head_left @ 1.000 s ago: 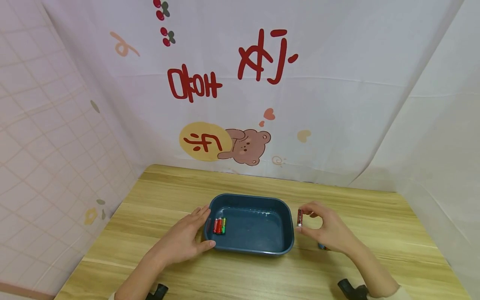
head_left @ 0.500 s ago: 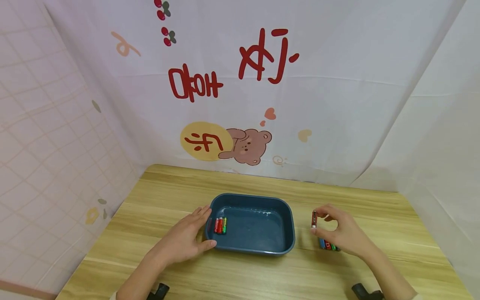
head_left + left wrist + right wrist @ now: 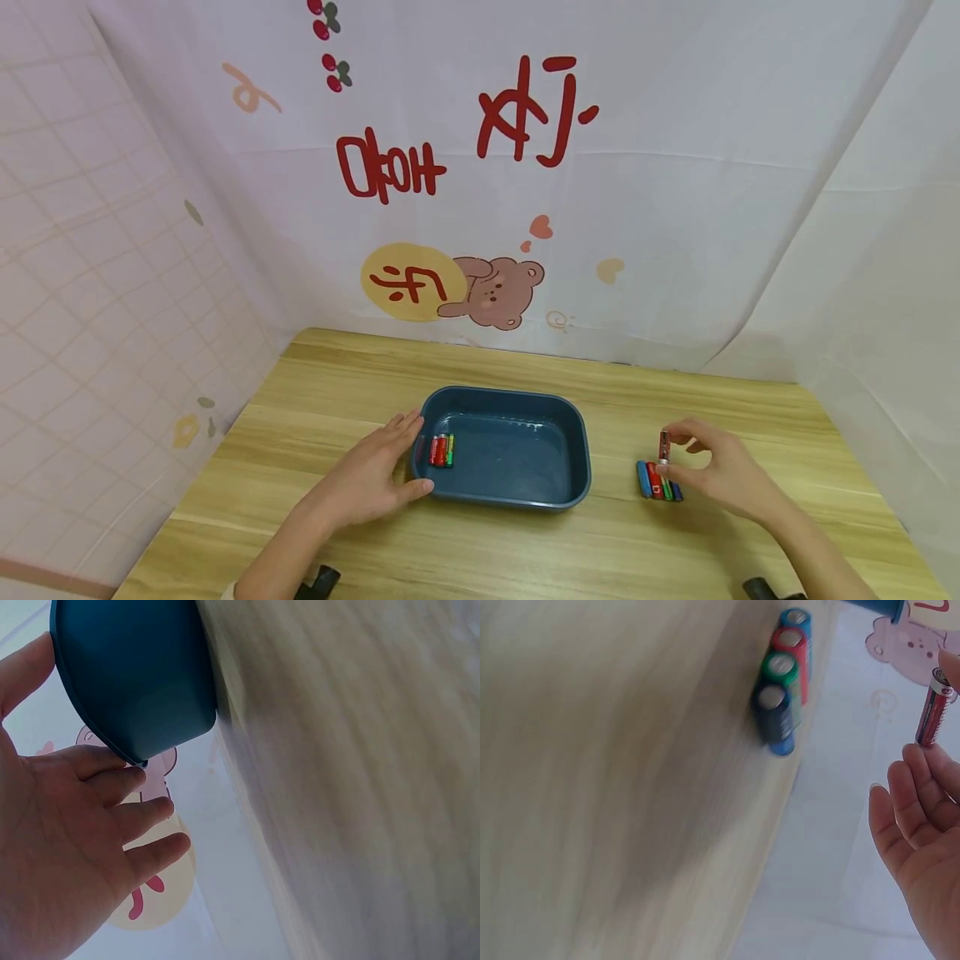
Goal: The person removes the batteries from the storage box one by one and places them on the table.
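Note:
My right hand (image 3: 720, 468) pinches a red battery (image 3: 932, 716) by its two ends between thumb and fingertips. It holds this battery upright, above a row of several batteries (image 3: 653, 482) on the table; blue, red, green and dark blue ones lie side by side there. In the head view the held battery overlaps the row's right part. My left hand (image 3: 371, 477) rests at the left end of a dark blue tray (image 3: 510, 467), its fingers and thumb spread along the rim. Inside the tray, at its left end, three batteries (image 3: 441, 451) lie together, two red and one green.
A wood-grain table (image 3: 525, 554) bears everything. Behind it hangs a white cloth (image 3: 675, 250) printed with a bear and red characters. A gridded cloth (image 3: 135, 275) closes the left side. Black wrist-camera mounts (image 3: 322, 581) show below both arms.
My right hand has moved right, from beside the tray to above the battery row, carrying the red battery. More of the row shows now. My left hand and the tray have stayed put.

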A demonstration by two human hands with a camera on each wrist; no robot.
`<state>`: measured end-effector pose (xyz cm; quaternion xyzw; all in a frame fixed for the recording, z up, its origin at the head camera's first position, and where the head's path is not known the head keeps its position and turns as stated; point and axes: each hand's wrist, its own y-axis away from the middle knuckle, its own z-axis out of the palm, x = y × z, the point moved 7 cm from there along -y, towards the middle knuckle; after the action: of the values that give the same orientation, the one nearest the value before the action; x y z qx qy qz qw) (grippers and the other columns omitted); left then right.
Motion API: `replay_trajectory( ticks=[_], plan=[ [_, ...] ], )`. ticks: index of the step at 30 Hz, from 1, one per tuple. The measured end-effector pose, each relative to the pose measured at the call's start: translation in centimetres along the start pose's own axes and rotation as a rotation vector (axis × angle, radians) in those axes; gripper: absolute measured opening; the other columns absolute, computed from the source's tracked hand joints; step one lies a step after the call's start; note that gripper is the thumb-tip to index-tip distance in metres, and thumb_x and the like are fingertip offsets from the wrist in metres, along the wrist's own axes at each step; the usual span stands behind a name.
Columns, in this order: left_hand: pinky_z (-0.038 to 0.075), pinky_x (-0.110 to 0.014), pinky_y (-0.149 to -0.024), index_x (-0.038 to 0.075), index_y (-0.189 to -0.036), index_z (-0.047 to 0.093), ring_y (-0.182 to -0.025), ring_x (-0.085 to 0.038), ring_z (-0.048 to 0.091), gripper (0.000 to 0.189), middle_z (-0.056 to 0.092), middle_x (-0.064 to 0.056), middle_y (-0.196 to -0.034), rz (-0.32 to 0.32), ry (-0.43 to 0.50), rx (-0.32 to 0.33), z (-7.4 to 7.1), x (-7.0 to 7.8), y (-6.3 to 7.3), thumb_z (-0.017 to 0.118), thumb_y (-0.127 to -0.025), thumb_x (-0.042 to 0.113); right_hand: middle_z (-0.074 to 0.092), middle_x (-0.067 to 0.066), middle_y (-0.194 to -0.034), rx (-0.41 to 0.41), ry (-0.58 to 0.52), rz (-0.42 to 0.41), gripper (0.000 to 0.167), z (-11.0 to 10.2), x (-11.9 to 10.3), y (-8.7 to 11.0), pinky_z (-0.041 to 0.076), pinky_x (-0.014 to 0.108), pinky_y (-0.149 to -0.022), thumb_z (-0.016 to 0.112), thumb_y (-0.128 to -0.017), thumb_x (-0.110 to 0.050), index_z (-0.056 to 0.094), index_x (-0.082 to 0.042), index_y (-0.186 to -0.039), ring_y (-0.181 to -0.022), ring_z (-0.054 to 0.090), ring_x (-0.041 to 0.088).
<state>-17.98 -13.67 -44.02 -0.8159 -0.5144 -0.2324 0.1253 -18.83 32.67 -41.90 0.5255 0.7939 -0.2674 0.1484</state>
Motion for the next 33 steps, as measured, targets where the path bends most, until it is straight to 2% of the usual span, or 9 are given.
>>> replay_trajectory(
  ticks=[8, 13, 16, 23, 33],
  plan=[
    [0.027, -0.06, -0.123, 0.002, -0.162, 0.035, -0.157, -0.036, 0.024, 0.094, 0.029, -0.013, -0.17, -0.006, 0.002, -0.006, 0.1, -0.1, 0.0, 0.077, -0.093, 0.051, 0.07, -0.011, -0.103, 0.009, -0.019, -0.023, 0.038, -0.5, 1.6, 1.2, 0.058, 0.029, -0.074, 0.093, -0.079, -0.017, 0.074, -0.016, -0.112, -0.091, 0.062, 0.004],
    [0.027, -0.06, -0.123, 0.002, -0.162, 0.035, -0.157, -0.036, 0.024, 0.094, 0.029, -0.012, -0.17, -0.014, 0.004, -0.008, 0.1, -0.2, -0.1, 0.077, -0.093, 0.051, 0.07, -0.011, -0.102, -0.003, -0.024, 0.0, 0.038, -0.4, 2.9, 1.8, 0.056, 0.027, -0.072, 0.094, -0.077, -0.016, 0.075, -0.015, -0.109, -0.09, 0.063, 0.007],
    [0.027, -0.06, -0.123, 0.002, -0.162, 0.035, -0.157, -0.036, 0.024, 0.094, 0.029, -0.011, -0.17, -0.015, 0.002, -0.008, 0.1, -0.2, -0.1, 0.077, -0.093, 0.051, 0.07, -0.011, -0.1, -0.03, -0.025, 0.017, 0.036, -0.2, 3.6, 2.1, 0.056, 0.027, -0.072, 0.094, -0.077, -0.016, 0.075, -0.012, -0.107, -0.09, 0.063, 0.01],
    [0.027, -0.06, -0.123, 0.002, -0.162, 0.036, -0.157, -0.036, 0.024, 0.094, 0.03, -0.012, -0.17, -0.011, 0.001, -0.007, 0.1, -0.2, 0.0, 0.077, -0.093, 0.051, 0.066, -0.01, -0.096, -0.134, -0.007, 0.102, 0.042, 0.5, 4.8, 2.7, 0.054, 0.026, -0.072, 0.095, -0.076, -0.024, 0.074, -0.01, -0.11, -0.09, 0.058, 0.003],
    [0.027, -0.06, -0.123, 0.002, -0.162, 0.036, -0.157, -0.036, 0.024, 0.095, 0.029, -0.01, -0.17, -0.012, 0.005, -0.005, 0.2, -0.4, -0.1, 0.077, -0.093, 0.053, 0.068, -0.008, -0.1, -0.224, -0.027, 0.121, 0.044, 1.3, 5.4, 2.9, 0.054, 0.027, -0.073, 0.095, -0.076, -0.028, 0.073, -0.013, -0.111, -0.092, 0.06, 0.002]
  ],
)
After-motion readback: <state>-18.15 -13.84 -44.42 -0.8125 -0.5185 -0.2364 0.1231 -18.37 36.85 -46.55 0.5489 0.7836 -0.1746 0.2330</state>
